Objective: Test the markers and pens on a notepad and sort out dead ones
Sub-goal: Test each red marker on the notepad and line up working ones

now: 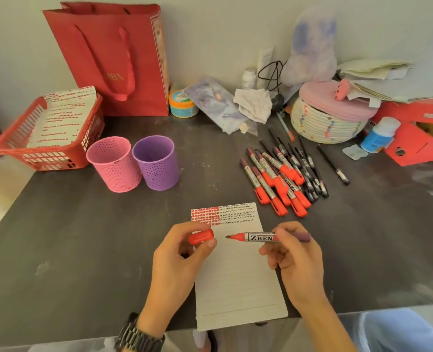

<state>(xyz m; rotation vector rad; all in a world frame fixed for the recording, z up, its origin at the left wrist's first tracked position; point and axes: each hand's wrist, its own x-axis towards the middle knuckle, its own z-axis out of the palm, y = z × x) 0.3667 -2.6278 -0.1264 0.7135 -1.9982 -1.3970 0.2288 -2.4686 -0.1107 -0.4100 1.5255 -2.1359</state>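
1. Fingers (185, 228) of the left hand (178, 257) pinch one red cap (200, 237), with the thumb under it.
2. Right hand (295, 260) fingers (284, 229) pinch one uncapped red marker (259, 237) by its rear half. It is held level, its tip pointing left at the cap, with a small gap between them.
3. Both are held over one notepad (238, 280), which lies at the near edge of the dark surface (83, 250). Its top rows carry one block of red marks on the left and dark marks on the right.
4. Beyond the notepad, to the right, lies one pile of red markers (273, 181), roughly eight, overlapping a bunch of black pens (309, 171) too tangled to count.
5. One single pen (333, 165) lies apart, right of the pile.
6. Two mesh cups stand side by side, one pink (113, 163) and one purple (157, 162).
7. One red basket (45, 158) at far left holds one marked sheet (63, 115).
8. One red bag (108, 59) stands behind the basket.
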